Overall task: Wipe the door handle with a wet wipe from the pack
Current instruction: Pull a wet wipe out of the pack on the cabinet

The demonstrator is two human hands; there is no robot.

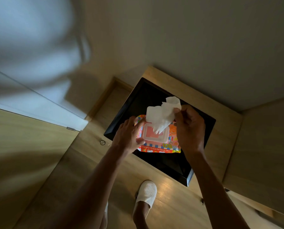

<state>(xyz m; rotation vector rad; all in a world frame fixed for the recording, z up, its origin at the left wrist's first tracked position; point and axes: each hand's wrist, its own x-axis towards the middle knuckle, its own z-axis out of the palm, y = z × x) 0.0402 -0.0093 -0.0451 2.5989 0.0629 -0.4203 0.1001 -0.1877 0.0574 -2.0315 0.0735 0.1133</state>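
Note:
A colourful orange and pink wet wipe pack (171,144) lies on a black square stand (154,100), its white plastic lid (152,113) flipped up. My left hand (129,136) presses on the pack's left side and holds it down. My right hand (190,128) pinches a white wet wipe (166,113) that rises out of the pack's opening, its lower end still inside the slot. No door handle is in view.
A white door edge (38,103) with a metal hinge (71,129) runs along the left beside a wooden panel. A small metal ring (102,142) sits on the wooden floor. My foot in a white slipper (146,195) stands below the stand. Beige walls enclose the corner.

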